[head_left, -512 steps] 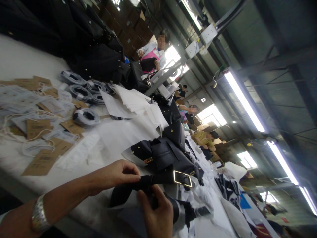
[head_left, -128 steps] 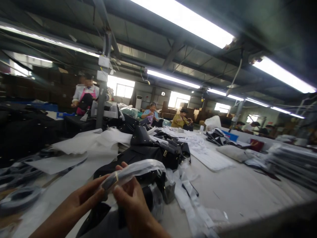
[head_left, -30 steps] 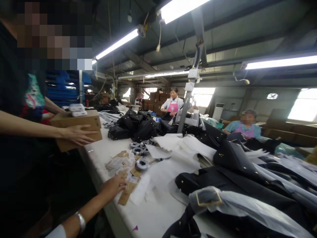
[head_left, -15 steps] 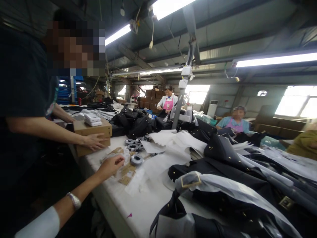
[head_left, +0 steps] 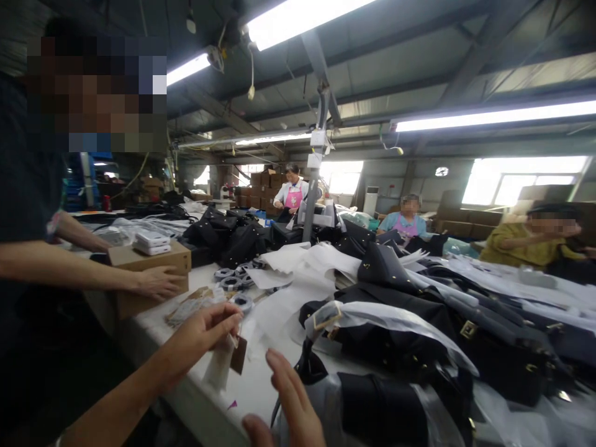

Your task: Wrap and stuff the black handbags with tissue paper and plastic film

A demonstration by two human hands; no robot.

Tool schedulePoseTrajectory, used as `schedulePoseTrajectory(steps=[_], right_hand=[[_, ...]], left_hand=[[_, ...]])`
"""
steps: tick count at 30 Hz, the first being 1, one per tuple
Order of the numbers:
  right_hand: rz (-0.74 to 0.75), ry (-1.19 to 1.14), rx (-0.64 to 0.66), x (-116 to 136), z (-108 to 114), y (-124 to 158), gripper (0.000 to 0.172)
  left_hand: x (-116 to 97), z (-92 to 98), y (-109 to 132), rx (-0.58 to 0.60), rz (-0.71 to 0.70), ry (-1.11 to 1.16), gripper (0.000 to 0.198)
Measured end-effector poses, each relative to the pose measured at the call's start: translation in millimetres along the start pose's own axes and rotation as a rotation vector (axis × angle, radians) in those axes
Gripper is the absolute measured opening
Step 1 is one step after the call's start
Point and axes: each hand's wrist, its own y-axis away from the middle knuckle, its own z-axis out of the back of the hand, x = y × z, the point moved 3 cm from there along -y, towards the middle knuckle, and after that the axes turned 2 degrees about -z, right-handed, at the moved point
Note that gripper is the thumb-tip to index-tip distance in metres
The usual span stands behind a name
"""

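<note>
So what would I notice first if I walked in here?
Probably the big heap of black bags spread over the right side of the white table, some under thin white sheets. Right in front, the left hand pinches a brown paper tag, and the right hand hovers open beside it. At the left, a co-worker's hand rests on a cardboard box.
</note>
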Motion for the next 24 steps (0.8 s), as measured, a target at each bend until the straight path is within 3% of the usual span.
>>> schedulePoseTrajectory(steps=[2, 4, 7, 9, 11, 14, 17, 24], right_hand=[[-0.032, -0.122, -0.032, -6, -12, -4, 0.079], [-0.081, -0.268, 0.016, -13, -19, -2, 0.076], [-0.187, -0.409, 0.076, -17, -19, 8, 0.044], [-0.232, -0.336, 0.01, -15, -9, 15, 0.02], [-0.21, -0.177, -0.082, -8, 7, 21, 0.011], [-0.094, 0.044, -0.149, 6, 32, 26, 0.021], [0.04, 0.214, -0.175, 22, 50, 28, 0.034], [0.151, 0.309, -0.143, 49, 61, 23, 0.039]], left_hand=[[-4, -14.8, 13, 0.058, 0.017, 0.047, 0.046], [-2, -27.4, 23, 0.118, 0.046, 0.113, 0.046], [4, -40.6, 35, 0.174, 0.044, 0.171, 0.049], [10, -46.1, 43, 0.166, 0.037, 0.161, 0.053], [15, -51.1, 52, 0.14, 0.08, 0.17, 0.056], [25, -59.8, 68, 0.124, 0.155, 0.213, 0.058], [37, -68.5, 76, 0.165, 0.113, 0.204, 0.053], [66, -81.7, 87, 0.28, 0.011, 0.219, 0.051]])
